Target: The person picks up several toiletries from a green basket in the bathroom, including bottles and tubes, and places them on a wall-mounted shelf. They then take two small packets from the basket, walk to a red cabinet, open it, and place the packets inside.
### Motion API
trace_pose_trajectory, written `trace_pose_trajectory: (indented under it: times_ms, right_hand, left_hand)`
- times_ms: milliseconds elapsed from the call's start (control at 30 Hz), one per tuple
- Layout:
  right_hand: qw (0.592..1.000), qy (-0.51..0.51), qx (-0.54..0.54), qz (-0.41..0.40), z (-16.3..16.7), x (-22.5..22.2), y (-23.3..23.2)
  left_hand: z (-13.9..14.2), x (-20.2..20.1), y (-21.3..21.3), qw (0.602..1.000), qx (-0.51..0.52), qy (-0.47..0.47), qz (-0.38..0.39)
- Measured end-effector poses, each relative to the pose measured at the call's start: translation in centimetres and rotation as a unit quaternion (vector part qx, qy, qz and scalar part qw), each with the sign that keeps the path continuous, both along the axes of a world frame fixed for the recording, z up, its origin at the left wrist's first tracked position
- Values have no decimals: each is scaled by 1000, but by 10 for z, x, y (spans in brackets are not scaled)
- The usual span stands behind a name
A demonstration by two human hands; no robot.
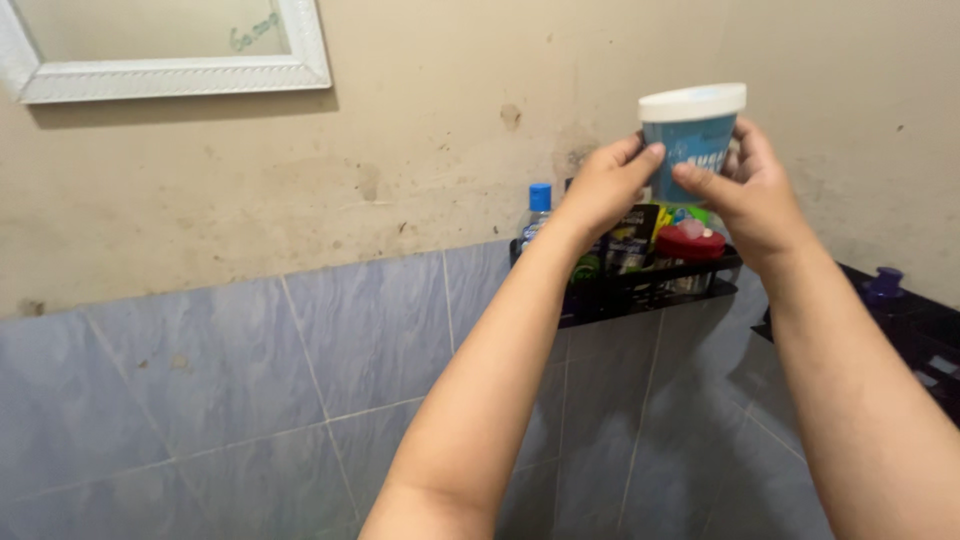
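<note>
I see both hands raised in front of the wall, holding one teal tub with a white lid [692,135] between them. The left hand [605,185] grips the tub's left side, thumb across its front; the right hand [752,190] closes on its right side, fingers wrapped over the label. The tub is upright, held above a black wire shelf [640,290] fixed to the tiled wall. On the shelf I note a clear bottle with a blue cap [538,212] at its left end and a red-lidded container [690,243] towards its right end, directly under the tub. A white-framed mirror [170,70] hangs at upper left.
</note>
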State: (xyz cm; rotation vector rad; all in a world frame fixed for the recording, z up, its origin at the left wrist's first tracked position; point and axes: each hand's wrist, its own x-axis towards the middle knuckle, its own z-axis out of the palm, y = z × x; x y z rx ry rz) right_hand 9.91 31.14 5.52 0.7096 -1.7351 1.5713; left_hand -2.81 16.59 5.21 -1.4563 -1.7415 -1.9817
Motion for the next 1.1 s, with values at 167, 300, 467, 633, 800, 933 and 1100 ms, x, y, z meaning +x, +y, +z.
trace_pose_trajectory:
  times_ms: [167, 300, 467, 633, 800, 933, 1100]
  right_hand:
    - [997, -69, -15, -38, -59, -31, -4]
    - [999, 27, -10, -14, -89, -48, -3]
    - [996, -65, -26, -54, -101, -48, 11]
    - [999, -17, -31, 5, -98, -42, 21]
    - [986, 8, -161, 48, -77, -35, 47]
    - [990, 6, -122, -68, -47, -54, 76]
    - [991, -117, 53, -48, -28, -125, 96]
  left_hand:
    - [-46, 3, -7, 954, -92, 122, 259]
    - [-70, 10, -6, 942, -101, 129, 294]
    - [-81, 22, -9, 947, -122, 114, 275]
    - [-74, 45, -17, 944, -74, 173, 271]
    - [-33, 46, -19, 954, -20, 140, 264]
    - [-3, 21, -16, 955, 9, 180, 237]
    - [17, -18, 10, 938, -68, 212, 266]
